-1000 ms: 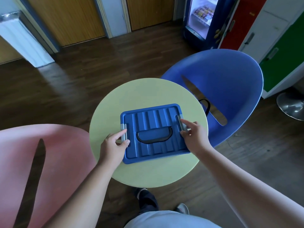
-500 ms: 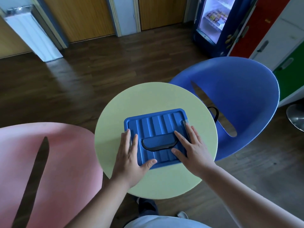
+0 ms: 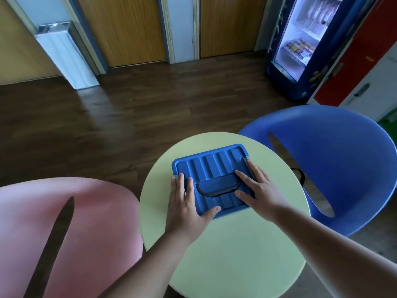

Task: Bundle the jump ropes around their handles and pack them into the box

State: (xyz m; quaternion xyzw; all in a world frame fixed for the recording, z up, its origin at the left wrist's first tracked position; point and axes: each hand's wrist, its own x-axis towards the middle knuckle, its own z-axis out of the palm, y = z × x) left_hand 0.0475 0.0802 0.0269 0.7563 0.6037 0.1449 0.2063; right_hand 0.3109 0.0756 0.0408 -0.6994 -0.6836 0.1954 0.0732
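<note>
Left hand (image 3: pixel 185 203) flat on blue box (image 3: pixel 214 166) lid, right hand (image 3: pixel 261 190) likewise

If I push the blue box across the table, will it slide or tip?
Probably slides: the box sits low and flat on the smooth table. Its ribbed plastic lid looks stiff, unlikely to flex. Weight is unclear; the contents are hidden.
</note>
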